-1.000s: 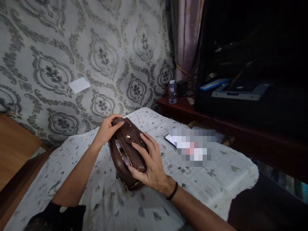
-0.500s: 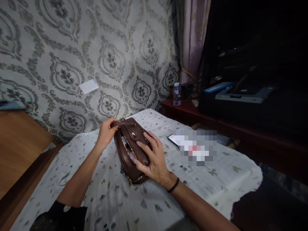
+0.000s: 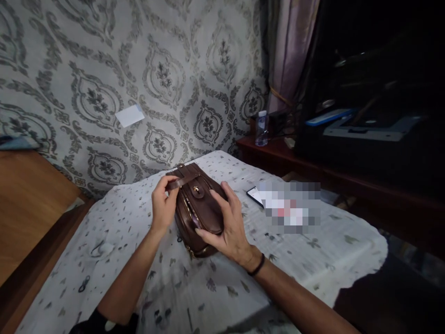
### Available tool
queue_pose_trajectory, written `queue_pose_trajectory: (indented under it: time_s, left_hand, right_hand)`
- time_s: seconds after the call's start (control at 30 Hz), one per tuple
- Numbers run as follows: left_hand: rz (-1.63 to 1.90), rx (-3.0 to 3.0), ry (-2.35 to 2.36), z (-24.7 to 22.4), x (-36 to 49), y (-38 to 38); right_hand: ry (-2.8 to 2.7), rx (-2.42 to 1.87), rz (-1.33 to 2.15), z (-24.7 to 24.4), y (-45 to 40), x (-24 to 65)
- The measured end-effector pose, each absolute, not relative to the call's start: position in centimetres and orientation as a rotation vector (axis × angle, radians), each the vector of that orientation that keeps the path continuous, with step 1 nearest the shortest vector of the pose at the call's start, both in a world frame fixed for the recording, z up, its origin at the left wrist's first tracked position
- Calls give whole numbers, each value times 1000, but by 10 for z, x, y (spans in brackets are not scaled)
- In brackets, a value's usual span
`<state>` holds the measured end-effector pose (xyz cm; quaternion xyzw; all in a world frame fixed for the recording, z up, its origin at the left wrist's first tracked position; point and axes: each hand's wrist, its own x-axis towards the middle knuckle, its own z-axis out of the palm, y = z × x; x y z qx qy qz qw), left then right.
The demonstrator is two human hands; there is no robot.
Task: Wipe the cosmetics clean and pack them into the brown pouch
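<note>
A brown leather bag (image 3: 208, 211) with gold zips and a gold clasp lies on a cloth with a leaf print (image 3: 222, 287). My left hand (image 3: 164, 202) pinches a flat brown strap (image 3: 186, 180) that crosses the bag's far end. Around the near right end of the bag my right hand (image 3: 229, 227) is curled, thumb by the zipped gap and fingers over the top flap. The zip edges stand slightly apart, and what is inside cannot be made out. A dark band circles my right wrist.
Right of the bag lies a phone (image 3: 255, 195), partly under a blurred patch. A plastic bottle (image 3: 262, 129) stands on a dark red ledge (image 3: 250, 144) beside the curtain (image 3: 287, 55). A wooden board (image 3: 31, 199) is at the left, and a white card (image 3: 130, 116) is on the wall.
My left hand has drawn the strap nearer, across the bag. The zipped gap has narrowed, hiding the contents seen before. My right hand keeps its hold, and the view has shifted slightly.
</note>
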<state>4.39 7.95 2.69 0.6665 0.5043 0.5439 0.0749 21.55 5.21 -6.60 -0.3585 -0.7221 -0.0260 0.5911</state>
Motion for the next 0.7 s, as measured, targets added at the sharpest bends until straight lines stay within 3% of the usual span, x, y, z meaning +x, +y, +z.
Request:
queue_pose_trajectory:
  time_s: [0.3,0.7]
  left_hand:
    - [1875,2012,1463,6,60,91]
    - [1683,1954,1421,7,46,80]
  right_hand:
    - [-1689,-920,-160,-68,63,203]
    - [-1726,-860,-108,-64,55,211]
